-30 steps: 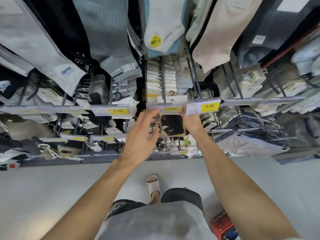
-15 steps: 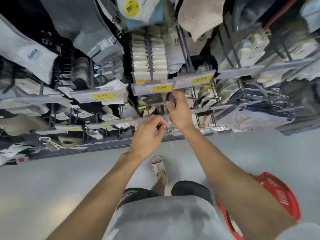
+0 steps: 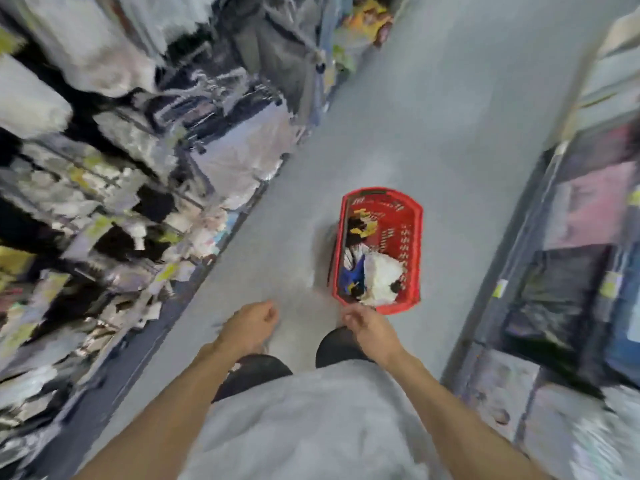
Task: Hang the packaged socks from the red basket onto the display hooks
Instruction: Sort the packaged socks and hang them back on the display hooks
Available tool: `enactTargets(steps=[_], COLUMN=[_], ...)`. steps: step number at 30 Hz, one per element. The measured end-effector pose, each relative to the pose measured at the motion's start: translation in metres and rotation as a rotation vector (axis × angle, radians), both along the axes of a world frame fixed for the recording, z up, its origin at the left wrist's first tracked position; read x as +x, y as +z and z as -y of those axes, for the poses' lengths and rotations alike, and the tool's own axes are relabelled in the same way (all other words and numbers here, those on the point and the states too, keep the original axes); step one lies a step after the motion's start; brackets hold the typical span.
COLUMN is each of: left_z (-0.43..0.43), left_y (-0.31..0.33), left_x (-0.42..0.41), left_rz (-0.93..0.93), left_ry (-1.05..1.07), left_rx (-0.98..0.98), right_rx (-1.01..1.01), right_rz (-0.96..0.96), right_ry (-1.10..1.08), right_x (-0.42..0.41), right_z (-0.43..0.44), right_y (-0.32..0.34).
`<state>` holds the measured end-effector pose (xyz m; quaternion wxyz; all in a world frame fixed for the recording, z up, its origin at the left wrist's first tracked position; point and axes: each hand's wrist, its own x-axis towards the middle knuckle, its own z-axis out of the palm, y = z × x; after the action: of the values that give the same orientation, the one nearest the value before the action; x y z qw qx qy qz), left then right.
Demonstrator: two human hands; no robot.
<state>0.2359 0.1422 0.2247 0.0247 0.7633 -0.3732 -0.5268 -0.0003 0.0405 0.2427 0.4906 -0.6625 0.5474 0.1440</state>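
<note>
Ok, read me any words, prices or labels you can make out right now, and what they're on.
None can be read; the picture is motion-blurred.
Yellow tags on the sock racks: blurred.
White marks on the red basket wall: too blurred to tell.
Yellow tags on the right shelf: blurred.

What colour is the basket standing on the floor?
Red basket, shown best in the head view, the only one.

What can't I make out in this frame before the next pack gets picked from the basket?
- Head view, display rack: motion blur smears it, so free hooks and price tags are unreadable.
- Red basket: packs overlap in a blurred heap; their number and types are unclear.
- Left hand and right hand: curled, apparently empty, but blur hides the fingers.
- Feet: hidden under shirt and shorts.
</note>
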Motion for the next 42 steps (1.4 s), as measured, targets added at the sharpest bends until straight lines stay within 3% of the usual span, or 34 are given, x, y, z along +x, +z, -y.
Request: enactTargets(steps=[2, 5, 11, 16, 23, 26, 31, 35, 42], left_z=[0.035, 0.083, 0.166, 0.226, 0.285, 0.285, 0.279, 0.275, 0.264], left_y=[-0.009, -0.025, -0.093, -0.198, -0.388, -0.438, -0.466, -0.462, -0.424], left_x=[-0.042, -0.103, -0.187, -0.214, -0.227, -0.243, -0.256, -0.253, -0.23], left_rz=[-0.063, -0.204, -0.317, -0.366, -0.321, -0.336, -0.418, -0.517, -0.486], left_ry=[-0.016, 0.13, 0.204, 0.122, 0.283, 0.315, 0.468, 0.456, 0.435], left_rx=[0.059, 0.148, 0.195, 0.178, 0.225, 0.305, 0.428, 0.401, 0.291], right_rx=[-0.014, 0.016, 0.117, 0.123, 0.136, 0.192, 0.104, -0.021, -0.089], right_rz=[-0.023, -0.068, -0.128, -0.123, -0.22, -0.202, -0.314, -0.373, -0.133], right_ry=[-0.113, -0.179, -0.252, -0.521, -0.843, -0.924, -0.886, -0.876, -0.929], right_x=[-0.054, -0.116, -0.171, -0.162, -0.142, -0.132, -0.116, -0.117, -0.132], right_z=[0.022, 0.051, 0.109, 0.157, 0.181, 0.181, 0.177, 0.176, 0.169], right_y=[-0.01, -0.033, -0.116, -0.229, -0.405, -0.453, -0.495, -0.504, -0.448])
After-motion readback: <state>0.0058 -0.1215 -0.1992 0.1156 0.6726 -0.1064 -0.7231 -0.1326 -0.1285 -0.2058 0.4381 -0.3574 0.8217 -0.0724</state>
